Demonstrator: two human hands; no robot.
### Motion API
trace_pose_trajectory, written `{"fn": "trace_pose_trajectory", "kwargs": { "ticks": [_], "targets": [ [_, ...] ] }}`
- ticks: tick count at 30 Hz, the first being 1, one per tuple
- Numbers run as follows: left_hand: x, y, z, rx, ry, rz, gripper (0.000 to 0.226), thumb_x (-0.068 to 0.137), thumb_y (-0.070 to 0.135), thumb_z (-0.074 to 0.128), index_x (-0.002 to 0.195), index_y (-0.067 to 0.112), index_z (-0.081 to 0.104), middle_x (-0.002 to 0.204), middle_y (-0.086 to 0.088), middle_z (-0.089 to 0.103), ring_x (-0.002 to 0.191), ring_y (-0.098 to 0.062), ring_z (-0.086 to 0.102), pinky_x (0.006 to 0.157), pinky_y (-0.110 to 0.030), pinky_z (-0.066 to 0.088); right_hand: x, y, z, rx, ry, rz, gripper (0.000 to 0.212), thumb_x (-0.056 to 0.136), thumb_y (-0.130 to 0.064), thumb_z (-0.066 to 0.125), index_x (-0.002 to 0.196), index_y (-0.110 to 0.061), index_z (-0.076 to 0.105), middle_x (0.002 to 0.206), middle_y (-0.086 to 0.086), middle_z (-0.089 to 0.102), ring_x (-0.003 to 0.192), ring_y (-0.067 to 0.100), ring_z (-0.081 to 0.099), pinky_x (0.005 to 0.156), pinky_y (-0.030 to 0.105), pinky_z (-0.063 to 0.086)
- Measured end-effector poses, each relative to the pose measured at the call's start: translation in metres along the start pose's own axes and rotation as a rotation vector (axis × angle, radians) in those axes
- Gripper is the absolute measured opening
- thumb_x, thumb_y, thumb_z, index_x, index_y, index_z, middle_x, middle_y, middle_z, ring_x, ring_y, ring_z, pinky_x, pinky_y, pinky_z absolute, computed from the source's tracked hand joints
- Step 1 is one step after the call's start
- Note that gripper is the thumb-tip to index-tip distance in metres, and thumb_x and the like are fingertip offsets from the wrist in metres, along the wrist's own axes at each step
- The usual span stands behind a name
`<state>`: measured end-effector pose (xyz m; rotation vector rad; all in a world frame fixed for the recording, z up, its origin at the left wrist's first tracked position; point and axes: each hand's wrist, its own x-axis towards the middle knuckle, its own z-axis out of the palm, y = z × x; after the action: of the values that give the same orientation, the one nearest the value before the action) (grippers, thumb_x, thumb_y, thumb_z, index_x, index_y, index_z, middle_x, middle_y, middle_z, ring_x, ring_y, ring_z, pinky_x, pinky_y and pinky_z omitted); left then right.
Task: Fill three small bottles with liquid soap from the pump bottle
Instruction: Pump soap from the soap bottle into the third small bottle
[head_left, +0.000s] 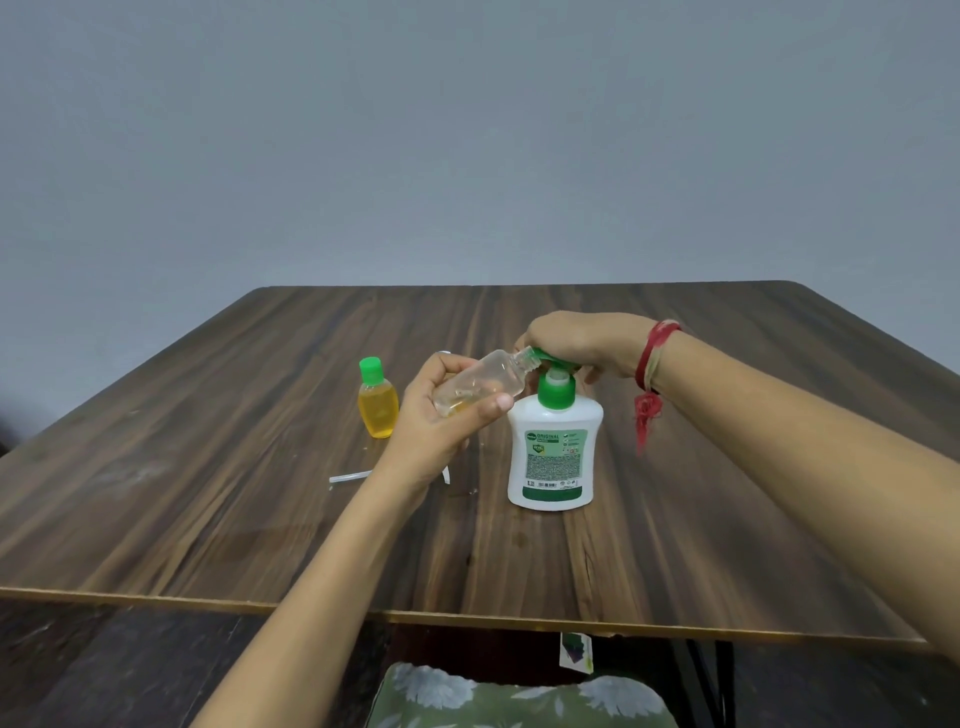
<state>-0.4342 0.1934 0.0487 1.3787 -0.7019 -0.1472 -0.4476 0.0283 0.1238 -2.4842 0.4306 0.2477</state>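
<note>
- While you hold the clear small bottle (475, 387) tilted in your left hand (441, 415), its open neck points up and to the right, meeting the green spout of the pump bottle (553, 441); its base points down toward your left palm
- Its long axis runs slantwise from lower left to upper right, so the mouth is the end nearest the spout, touching it or just beside it; I cannot tell which
- Your left hand is closed around the bottle's body, thumb across the front; only a trace of yellowish liquid shows near its lower end, so by my reading this fill is barely begun
- Your right hand (582, 343) lies curled over the pump head, fingers wrapped down around it; a red thread band (655, 353) circles that wrist
- The pump bottle stands upright on the surface (208, 493), right of centre, directly below your right hand
- I judge the next press depends on keeping the mouth under the spout tip; a slip to either side would put soap on your fingers or the surface
- Left of your hands, a capped small bottle (377, 400) full of yellow soap stands upright, well apart from the pump
- A thin clear tube (350, 476) lies flat near your left wrist
- No third small bottle shows
</note>
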Motion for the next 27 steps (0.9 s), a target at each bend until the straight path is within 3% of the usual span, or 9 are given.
{"fn": "trace_pose_trajectory", "kwargs": {
  "ticks": [3, 7, 9, 14, 19, 23, 27],
  "targets": [
    [0.0011, -0.0004, -0.0015, 0.009, 0.001, -0.003, 0.027, 0.079, -0.003, 0.070, 0.092, 0.012, 0.051, 0.060, 0.018, 0.063, 0.047, 0.005, 0.051, 0.046, -0.007, 0.036, 0.0023, 0.0029, 0.0043, 0.007, -0.014, 0.001, 0.035, 0.086, -0.020, 0.036, 0.104, -0.011, 0.065, 0.100, 0.011, 0.064, 0.080, 0.025, 0.053, 0.084, 0.043, 0.045],
    [-0.0029, -0.0011, -0.0009, 0.004, -0.010, -0.013, 0.033, 0.073, 0.007, 0.079, 0.092, 0.014, 0.053, 0.060, 0.018, 0.061, 0.045, 0.003, 0.046, 0.043, -0.010, 0.035, -0.0003, 0.0049, 0.0055, -0.008, -0.021, -0.002, 0.036, 0.086, -0.020, 0.036, 0.103, -0.012, 0.067, 0.099, 0.010, 0.065, 0.083, 0.025, 0.054, 0.086, 0.044, 0.045],
    [-0.0025, 0.0005, 0.0003, -0.004, -0.006, -0.011, 0.035, 0.070, 0.011, 0.080, 0.092, 0.014, 0.053, 0.060, 0.018, 0.061, 0.044, 0.003, 0.045, 0.042, -0.010, 0.034, -0.0004, 0.0029, 0.0014, -0.008, -0.019, -0.012, 0.034, 0.085, -0.021, 0.037, 0.103, -0.014, 0.065, 0.100, 0.008, 0.066, 0.083, 0.024, 0.054, 0.079, 0.040, 0.044],
    [-0.0014, 0.0010, 0.0002, 0.006, 0.004, -0.026, 0.027, 0.079, -0.003, 0.070, 0.093, 0.011, 0.052, 0.072, 0.005, 0.060, 0.045, 0.004, 0.049, 0.045, -0.008, 0.035, 0.0032, 0.0076, 0.0060, 0.035, -0.035, 0.003, 0.030, 0.084, -0.021, 0.039, 0.096, -0.011, 0.064, 0.091, 0.010, 0.062, 0.073, 0.024, 0.053, 0.071, 0.035, 0.046],
    [0.0024, 0.0043, -0.0017, 0.006, -0.009, -0.044, 0.027, 0.078, -0.002, 0.069, 0.089, 0.015, 0.051, 0.061, 0.012, 0.061, 0.042, 0.003, 0.045, 0.042, -0.009, 0.034, -0.0004, 0.0015, 0.0009, -0.003, -0.028, 0.006, 0.034, 0.087, -0.022, 0.035, 0.107, -0.015, 0.061, 0.105, 0.010, 0.064, 0.083, 0.023, 0.053, 0.078, 0.040, 0.042],
    [0.0018, 0.0043, -0.0031, 0.022, -0.006, -0.028, 0.028, 0.078, -0.005, 0.069, 0.089, 0.013, 0.051, 0.073, 0.001, 0.059, 0.042, 0.004, 0.049, 0.043, -0.006, 0.035, -0.0012, 0.0022, 0.0044, -0.011, -0.028, 0.022, 0.037, 0.087, -0.023, 0.035, 0.113, -0.015, 0.060, 0.107, 0.011, 0.063, 0.084, 0.023, 0.053, 0.081, 0.042, 0.043],
    [0.0005, 0.0026, -0.0006, 0.005, -0.007, -0.045, 0.026, 0.079, -0.003, 0.068, 0.090, 0.013, 0.052, 0.060, 0.014, 0.062, 0.042, 0.003, 0.047, 0.042, -0.009, 0.035, -0.0046, 0.0008, 0.0026, -0.013, -0.022, 0.030, 0.037, 0.087, -0.023, 0.035, 0.114, -0.015, 0.059, 0.115, 0.013, 0.062, 0.089, 0.026, 0.052, 0.082, 0.043, 0.042]
  ]
}}
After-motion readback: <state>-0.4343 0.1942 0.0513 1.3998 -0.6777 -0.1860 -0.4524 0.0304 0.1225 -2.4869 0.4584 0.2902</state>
